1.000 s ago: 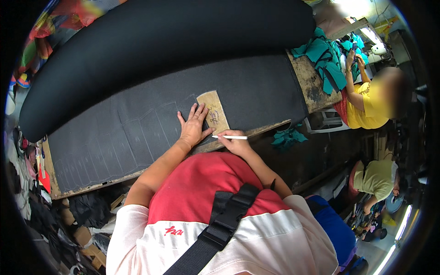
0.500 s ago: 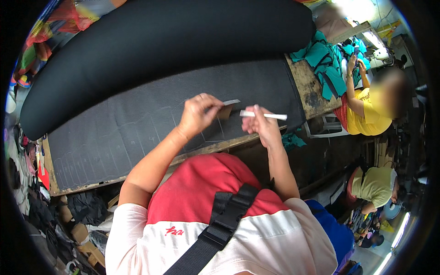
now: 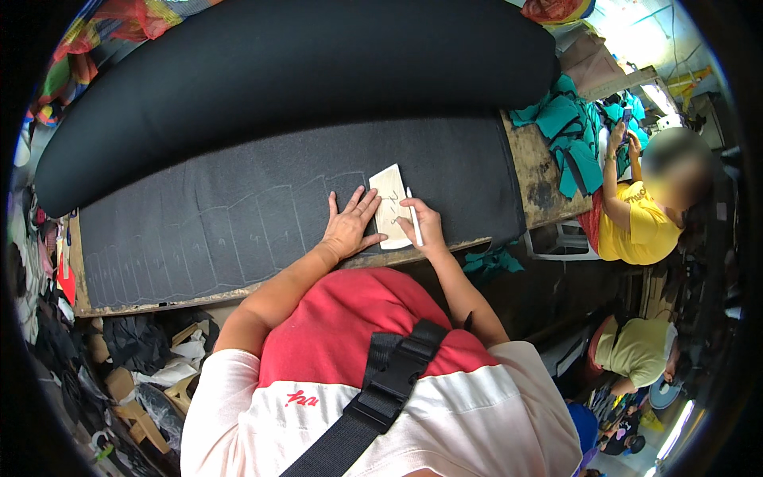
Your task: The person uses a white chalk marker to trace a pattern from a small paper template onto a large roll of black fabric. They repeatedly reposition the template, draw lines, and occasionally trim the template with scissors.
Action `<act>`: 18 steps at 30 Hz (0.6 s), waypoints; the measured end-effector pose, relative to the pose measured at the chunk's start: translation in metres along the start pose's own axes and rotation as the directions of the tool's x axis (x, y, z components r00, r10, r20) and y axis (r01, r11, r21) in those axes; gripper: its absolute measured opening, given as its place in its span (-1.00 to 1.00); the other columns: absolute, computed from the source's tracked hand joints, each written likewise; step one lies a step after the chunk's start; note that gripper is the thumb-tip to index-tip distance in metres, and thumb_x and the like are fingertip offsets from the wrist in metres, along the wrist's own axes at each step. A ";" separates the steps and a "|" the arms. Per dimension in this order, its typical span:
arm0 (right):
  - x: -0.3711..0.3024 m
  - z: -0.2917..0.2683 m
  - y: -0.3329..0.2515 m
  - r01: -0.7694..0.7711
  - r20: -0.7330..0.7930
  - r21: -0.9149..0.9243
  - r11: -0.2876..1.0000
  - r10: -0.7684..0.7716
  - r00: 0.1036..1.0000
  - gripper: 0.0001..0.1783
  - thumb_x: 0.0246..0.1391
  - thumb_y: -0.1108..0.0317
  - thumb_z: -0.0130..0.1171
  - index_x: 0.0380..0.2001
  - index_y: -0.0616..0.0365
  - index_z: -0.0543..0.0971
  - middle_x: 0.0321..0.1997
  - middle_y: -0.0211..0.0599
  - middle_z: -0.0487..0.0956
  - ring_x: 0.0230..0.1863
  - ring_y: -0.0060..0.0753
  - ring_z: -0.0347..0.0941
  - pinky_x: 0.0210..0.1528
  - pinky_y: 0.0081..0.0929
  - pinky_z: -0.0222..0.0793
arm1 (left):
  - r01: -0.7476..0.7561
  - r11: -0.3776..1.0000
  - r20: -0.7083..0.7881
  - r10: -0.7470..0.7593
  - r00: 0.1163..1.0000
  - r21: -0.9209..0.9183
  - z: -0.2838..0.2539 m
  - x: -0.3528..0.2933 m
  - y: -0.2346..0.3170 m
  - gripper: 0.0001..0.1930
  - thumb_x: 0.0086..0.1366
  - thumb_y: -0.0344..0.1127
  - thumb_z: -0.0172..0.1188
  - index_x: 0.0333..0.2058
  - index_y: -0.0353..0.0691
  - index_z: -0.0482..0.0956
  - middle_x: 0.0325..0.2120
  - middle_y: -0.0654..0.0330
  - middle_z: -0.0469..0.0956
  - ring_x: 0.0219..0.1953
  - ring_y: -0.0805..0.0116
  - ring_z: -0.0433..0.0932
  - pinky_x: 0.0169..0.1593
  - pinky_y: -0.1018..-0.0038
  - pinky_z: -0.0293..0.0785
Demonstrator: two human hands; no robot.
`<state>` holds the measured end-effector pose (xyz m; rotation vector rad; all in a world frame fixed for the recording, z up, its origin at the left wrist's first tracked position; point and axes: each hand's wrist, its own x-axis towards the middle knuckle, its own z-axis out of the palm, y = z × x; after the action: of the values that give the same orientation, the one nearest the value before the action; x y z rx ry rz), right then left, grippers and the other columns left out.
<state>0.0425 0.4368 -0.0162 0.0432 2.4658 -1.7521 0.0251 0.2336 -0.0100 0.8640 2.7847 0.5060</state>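
Observation:
A pale card pattern piece (image 3: 389, 181) with handwritten marks lies flat on dark fabric (image 3: 469, 175). My left hand (image 3: 346, 230) rests flat with its fingers spread, the fingertips and thumb at the card's left edge. At the card's right edge my right hand (image 3: 430, 226) is closed around a slim white marking pen (image 3: 413, 213), held nearly upright in the picture. Whether the pen's tip touches the fabric, I cannot tell. To the left, a row of pale outlines (image 3: 226, 234) covers the fabric, shrinking toward the far left end.
A large black fabric roll (image 3: 302, 71) lies along the table's far side. The worn wooden tabletop (image 3: 540, 167) shows at right, with teal cut pieces (image 3: 568, 119) behind. A person in yellow (image 3: 636, 211) sits there holding a phone. Scraps and cardboard (image 3: 139, 397) fill the lower left.
The card, earlier raised in my left hand, now lies on the fabric under that hand's spread fingers. My right hand has come down and left, its pen turned from level to nearly upright.

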 end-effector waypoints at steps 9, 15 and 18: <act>0.056 -0.004 -0.034 0.182 -0.156 -0.223 0.958 -0.219 0.963 -0.70 0.10 0.24 0.11 -0.23 0.26 0.58 -0.27 -0.02 0.60 -0.24 -0.12 0.56 -0.19 -0.39 0.45 | 0.014 0.997 -0.018 -0.015 1.000 -0.077 -0.001 -0.004 -0.001 -0.07 -0.02 0.26 0.19 0.21 -0.23 0.19 0.27 0.16 0.08 0.35 0.16 -0.06 0.21 -0.33 -0.27; 0.073 0.018 -0.041 0.105 -0.052 -0.244 0.964 -0.121 0.991 -0.74 0.06 0.24 0.14 -0.34 0.23 0.62 -0.33 -0.08 0.62 -0.27 -0.17 0.57 -0.20 -0.42 0.45 | 0.012 0.998 -0.021 -0.013 1.000 -0.060 0.001 -0.002 -0.002 -0.06 -0.03 0.28 0.18 0.19 -0.26 0.20 0.27 0.15 0.09 0.35 0.13 -0.07 0.19 -0.34 -0.25; 0.077 0.012 -0.040 0.143 0.017 -0.346 0.927 -0.146 0.989 -0.78 0.02 0.28 0.14 -0.39 0.23 0.61 -0.38 -0.09 0.62 -0.31 -0.13 0.57 -0.24 -0.40 0.46 | -0.011 1.000 -0.031 0.010 0.999 -0.028 0.002 -0.002 -0.001 -0.10 -0.02 0.28 0.17 0.20 -0.20 0.21 0.27 0.18 0.07 0.35 0.16 -0.07 0.17 -0.38 -0.26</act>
<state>-0.0370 0.4089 0.0089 -0.1663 2.8093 -1.3351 0.0269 0.2318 -0.0124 0.8728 2.7957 0.5633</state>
